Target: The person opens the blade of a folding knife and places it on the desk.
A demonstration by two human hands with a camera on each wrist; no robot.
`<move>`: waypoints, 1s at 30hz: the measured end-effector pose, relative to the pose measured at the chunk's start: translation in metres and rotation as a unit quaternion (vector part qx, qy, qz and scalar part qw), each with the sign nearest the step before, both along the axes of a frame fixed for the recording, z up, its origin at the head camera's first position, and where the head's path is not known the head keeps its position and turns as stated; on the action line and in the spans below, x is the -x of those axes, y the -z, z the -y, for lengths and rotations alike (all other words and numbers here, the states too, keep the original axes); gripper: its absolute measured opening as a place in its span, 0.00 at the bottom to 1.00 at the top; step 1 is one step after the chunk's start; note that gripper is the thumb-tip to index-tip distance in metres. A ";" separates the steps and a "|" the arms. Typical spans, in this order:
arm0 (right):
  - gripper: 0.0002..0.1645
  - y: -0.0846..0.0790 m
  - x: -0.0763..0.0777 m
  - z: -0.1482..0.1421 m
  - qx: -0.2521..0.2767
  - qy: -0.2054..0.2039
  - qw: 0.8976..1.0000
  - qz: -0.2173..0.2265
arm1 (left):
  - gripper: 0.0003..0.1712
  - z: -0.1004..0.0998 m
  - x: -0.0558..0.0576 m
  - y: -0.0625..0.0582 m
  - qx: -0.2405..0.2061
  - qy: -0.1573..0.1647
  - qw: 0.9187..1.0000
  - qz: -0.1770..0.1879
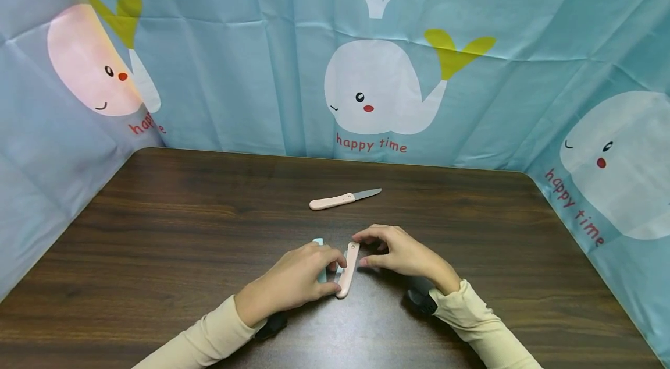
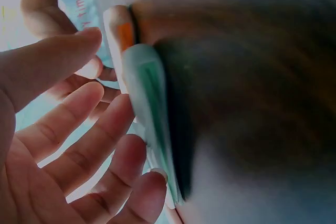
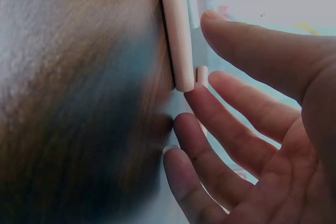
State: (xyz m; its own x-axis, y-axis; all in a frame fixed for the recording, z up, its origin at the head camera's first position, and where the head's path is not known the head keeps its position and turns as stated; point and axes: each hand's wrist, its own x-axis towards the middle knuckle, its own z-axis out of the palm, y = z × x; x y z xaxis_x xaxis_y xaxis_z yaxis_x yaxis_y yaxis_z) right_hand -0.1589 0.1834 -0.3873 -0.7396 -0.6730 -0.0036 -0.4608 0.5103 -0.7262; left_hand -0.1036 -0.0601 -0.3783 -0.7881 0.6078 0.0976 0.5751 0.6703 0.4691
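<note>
Between the two hands, a pink-handled folding knife lies on the table, with a strip of its blade showing along the left side. My left hand is over its left side, fingers bent loosely and holding nothing. Beside those fingers lies a pale green-blue handle-like piece, mostly hidden by the hand in the head view. My right hand is just right of the knife with fingers spread apart. In the right wrist view, a fingertip is close to the end of the pink handle; I cannot tell whether they touch.
Farther back on the dark wooden table lies an unfolded knife with a pink handle, its blade pointing right. A light blue curtain printed with whales hangs behind and along the sides of the table.
</note>
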 end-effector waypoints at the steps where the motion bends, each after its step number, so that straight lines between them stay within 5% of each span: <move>1: 0.25 0.000 0.000 0.000 -0.002 0.001 1.000 -0.004 | 0.18 0.000 0.000 0.001 0.004 0.002 1.000 -0.004; 14: 0.18 0.002 0.000 0.005 -0.034 -0.003 0.998 -0.059 | 0.24 0.001 -0.002 0.002 0.049 0.030 0.998 -0.031; 23: 0.18 0.004 -0.002 0.001 -0.030 0.013 0.999 -0.042 | 0.21 0.001 -0.002 0.004 0.038 0.025 0.999 -0.028; 30: 0.16 0.001 -0.001 -0.004 0.006 0.017 1.000 0.018 | 0.20 0.001 -0.002 0.006 0.027 0.020 0.999 -0.032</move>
